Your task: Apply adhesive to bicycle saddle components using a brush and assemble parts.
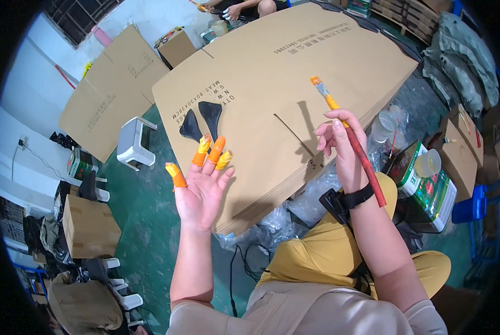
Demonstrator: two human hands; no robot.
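Left hand: the left hand was raised palm-up with fingers spread apart, holding nothing; orange finger cots covered four fingertips.
Right hand: the right hand was closed around a brush, thumb and fingers pinching its handle near the middle.
Brush: a long brush with a red handle, a yellow-orange ferrule and a pale bristle tip, slanting up and away from the right hand, its tail crossing the wrist.
Wrist strap: a black strap circled the right wrist.
Cardboard stack: a big stack of flat brown cartons lay just beyond both hands, with dark print near its far edge and nearer the left fingertips.
Black pieces: two black spade-shaped pieces lay on the stack just beyond the left fingertips, side by side.
Tin: a green and white square tin with a red band stood right of the right wrist, a clear cup on top.
Boxes: a small brown box sat left of the left forearm; another stood far beyond the left hand.
Leaning sheet: a printed flat carton leaned against the wall, far left of the left hand.
Stool: a white plastic stool lay tipped on the green floor, left of the left hand.
Other person: another person's hands showed at the far edge of the stack.
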